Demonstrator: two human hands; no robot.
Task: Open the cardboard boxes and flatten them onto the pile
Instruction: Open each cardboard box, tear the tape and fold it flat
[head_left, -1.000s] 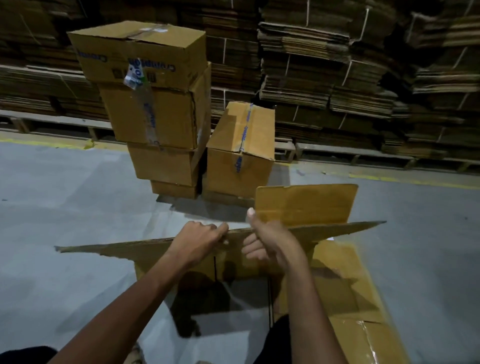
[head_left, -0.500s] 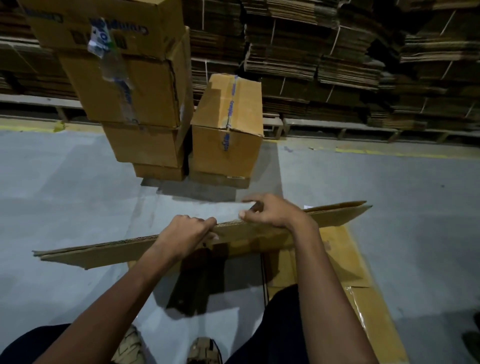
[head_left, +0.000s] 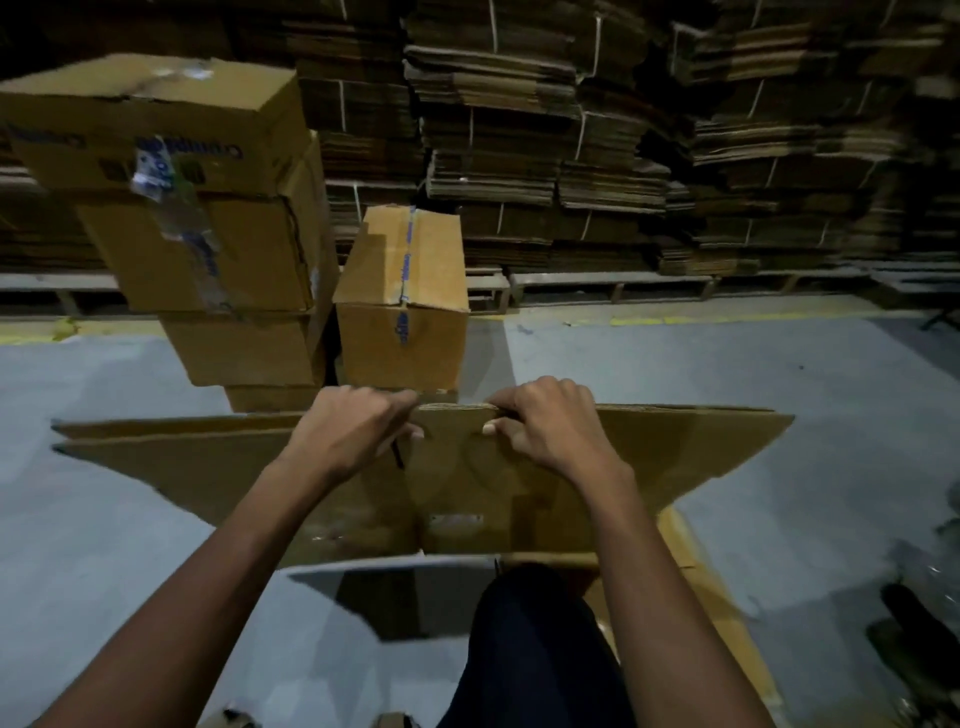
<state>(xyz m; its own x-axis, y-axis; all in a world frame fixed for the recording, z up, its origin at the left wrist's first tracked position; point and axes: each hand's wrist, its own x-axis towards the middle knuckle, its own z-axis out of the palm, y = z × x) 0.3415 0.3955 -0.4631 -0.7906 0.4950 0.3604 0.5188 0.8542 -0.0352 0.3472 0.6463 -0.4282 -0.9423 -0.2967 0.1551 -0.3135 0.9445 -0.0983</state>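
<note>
A flattened brown cardboard box (head_left: 675, 452) hangs in front of me, its face turned toward me and its flaps spread left and right. My left hand (head_left: 353, 431) grips its top edge near the middle. My right hand (head_left: 550, 421) grips the same edge a little to the right, fingers curled over it. Beneath it on the grey floor lies flat cardboard (head_left: 706, 587), partly hidden by the held box and my leg. Beyond stand closed boxes: a tilted stack (head_left: 208, 249) at left and a single taped box (head_left: 405, 306) beside it.
Tall tied bundles of flattened cardboard (head_left: 571, 130) on pallets fill the back wall. A yellow floor line (head_left: 701, 318) runs along the pallets. Dark objects (head_left: 914, 634) lie at the right edge. Grey floor (head_left: 93, 519) spreads out left and right.
The held cardboard has swung from nearly edge-on to face me and risen; the upright flap seen a second ago is folded flat. Both hands keep hold of its top edge.
</note>
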